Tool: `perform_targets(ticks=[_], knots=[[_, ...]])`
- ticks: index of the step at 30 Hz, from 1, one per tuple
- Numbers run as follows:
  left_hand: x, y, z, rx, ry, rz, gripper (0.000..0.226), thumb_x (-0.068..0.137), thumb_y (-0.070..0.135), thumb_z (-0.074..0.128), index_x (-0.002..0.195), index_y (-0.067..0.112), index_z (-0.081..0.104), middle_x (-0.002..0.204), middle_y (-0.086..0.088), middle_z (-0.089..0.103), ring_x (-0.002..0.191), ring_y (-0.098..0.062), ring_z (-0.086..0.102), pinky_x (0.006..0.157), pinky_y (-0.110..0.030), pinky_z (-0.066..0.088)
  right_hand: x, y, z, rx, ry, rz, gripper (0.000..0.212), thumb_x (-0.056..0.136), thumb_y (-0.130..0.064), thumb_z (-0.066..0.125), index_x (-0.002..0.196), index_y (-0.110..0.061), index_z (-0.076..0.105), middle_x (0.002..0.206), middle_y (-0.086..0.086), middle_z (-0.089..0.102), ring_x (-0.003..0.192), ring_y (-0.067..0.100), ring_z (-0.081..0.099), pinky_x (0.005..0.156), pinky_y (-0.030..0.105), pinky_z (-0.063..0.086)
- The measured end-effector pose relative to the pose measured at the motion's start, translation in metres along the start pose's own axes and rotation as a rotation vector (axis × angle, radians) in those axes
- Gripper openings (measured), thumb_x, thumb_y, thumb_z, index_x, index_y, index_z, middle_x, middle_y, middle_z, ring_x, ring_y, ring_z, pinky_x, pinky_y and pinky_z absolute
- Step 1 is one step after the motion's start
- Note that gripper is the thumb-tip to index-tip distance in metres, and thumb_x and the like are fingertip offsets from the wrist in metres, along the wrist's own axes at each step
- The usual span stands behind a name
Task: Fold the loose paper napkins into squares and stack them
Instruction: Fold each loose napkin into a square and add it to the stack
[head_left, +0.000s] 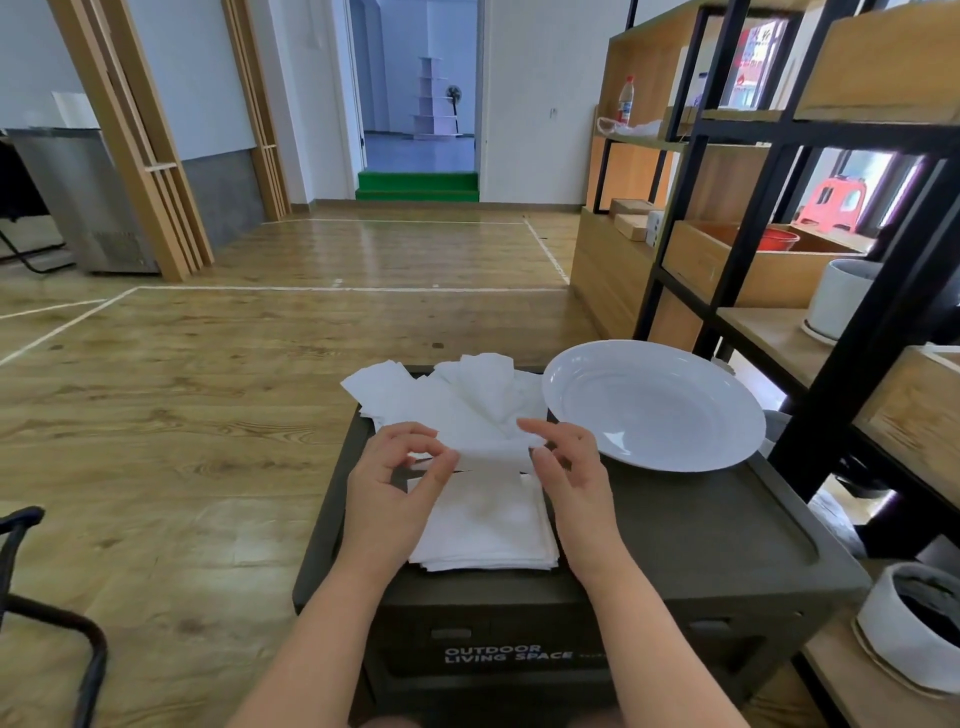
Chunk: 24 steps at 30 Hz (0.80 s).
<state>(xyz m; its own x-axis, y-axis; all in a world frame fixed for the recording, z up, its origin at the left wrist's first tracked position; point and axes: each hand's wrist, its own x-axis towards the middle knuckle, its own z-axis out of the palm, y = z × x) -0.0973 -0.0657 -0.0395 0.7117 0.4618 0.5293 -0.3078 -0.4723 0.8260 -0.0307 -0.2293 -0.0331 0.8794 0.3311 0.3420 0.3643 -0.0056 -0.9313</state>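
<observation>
Napkin (488, 452) pinched by both hands' fingers (441, 462) above folded stack (488, 525), plate (654, 405) just right.

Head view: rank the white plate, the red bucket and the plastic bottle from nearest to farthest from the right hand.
From the right hand:
1. White plate, just right of it on the box.
2. Red bucket, on the shelf behind.
3. Plastic bottle, high on the far shelf.

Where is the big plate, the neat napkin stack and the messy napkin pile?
plate (653, 410): head view, middle of its bowl.
napkin stack (485, 525): head view, top sheet's centre.
napkin pile (415, 397): head view, left flat sheet.
</observation>
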Motion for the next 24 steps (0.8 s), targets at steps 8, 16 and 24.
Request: perform_targets(ticks=[8,16,24], knots=[[0.028,0.031,-0.009,-0.205,-0.121,-0.035,0.005,0.079,0.035,0.068,0.076,0.033,0.064,0.082,0.014,0.063,0.079,-0.008,0.059,0.068,-0.024,0.047,0.016,-0.032,-0.006,-0.115,-0.054,-0.063,0.012,0.088,-0.032,0.064,0.100,-0.028,0.065,0.110,-0.011,0.059,0.106,0.007,0.055,0.083,0.026,0.053],[0.002,0.005,-0.016,0.333,-0.090,-0.597,0.039,0.092,0.052,0.045,0.116,0.025,0.058,0.117,0.004,0.063,0.104,-0.017,0.058,0.086,-0.034,0.047,0.008,-0.019,-0.023,0.454,0.389,0.406,0.019,0.095,-0.032,0.054,0.113,-0.029,0.059,0.100,-0.008,0.063,0.091,0.011,0.062,0.059,0.018,0.049],[-0.022,0.019,0.015,-0.143,-0.084,-0.630,0.049,0.100,0.047,0.030,0.147,0.043,0.021,0.151,0.022,0.026,0.138,-0.002,0.021,0.101,-0.024,0.018,-0.007,-0.001,-0.014,0.368,0.226,0.582,0.023,0.100,-0.026,0.044,0.114,-0.016,0.059,0.091,0.000,0.063,0.062,0.006,0.051,0.040,0.013,0.039]])
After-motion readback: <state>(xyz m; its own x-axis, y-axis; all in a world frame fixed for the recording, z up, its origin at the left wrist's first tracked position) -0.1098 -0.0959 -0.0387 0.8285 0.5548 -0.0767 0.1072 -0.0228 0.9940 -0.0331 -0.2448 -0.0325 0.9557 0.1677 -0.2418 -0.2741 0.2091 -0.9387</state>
